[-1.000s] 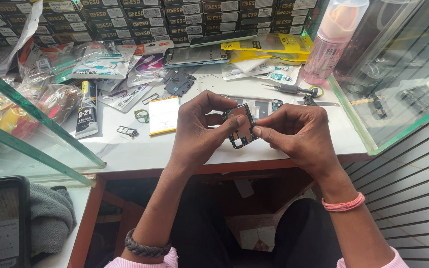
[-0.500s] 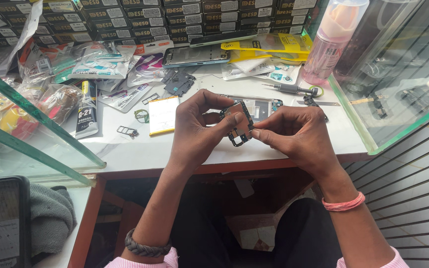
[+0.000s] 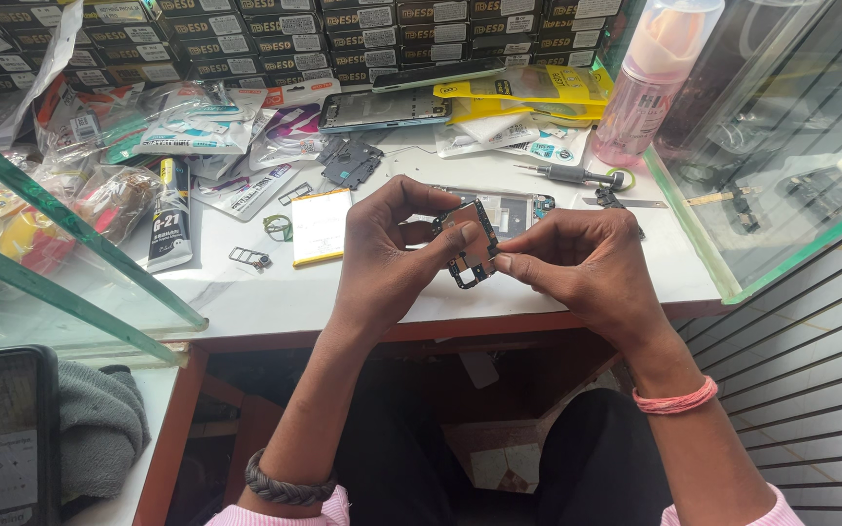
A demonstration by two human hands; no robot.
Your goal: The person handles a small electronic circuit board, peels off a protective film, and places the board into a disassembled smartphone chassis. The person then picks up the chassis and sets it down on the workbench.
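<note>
Left hand (image 3: 382, 258) and right hand (image 3: 587, 263) both pinch a small dark circuit board (image 3: 470, 248), held on edge just above the near edge of the white table (image 3: 246, 292). Left thumb and fingers grip its left side; right fingertips press its lower right edge. Fingers cover part of the board.

Directly behind the hands lies an opened phone (image 3: 509, 206), partly hidden by them. Just left of the left hand: a flat yellow-edged battery (image 3: 320, 226), then a green ring (image 3: 278, 227) and a small tray (image 3: 248, 257). A glue tube (image 3: 170, 214) lies further left.

Behind the right hand: a screwdriver (image 3: 567, 175) and tweezers (image 3: 631, 203). A pink bottle (image 3: 650, 83) stands at far right. Dark parts (image 3: 351, 161) and plastic packets (image 3: 187, 127) crowd the back. Glass panes (image 3: 70, 244) flank the left.
</note>
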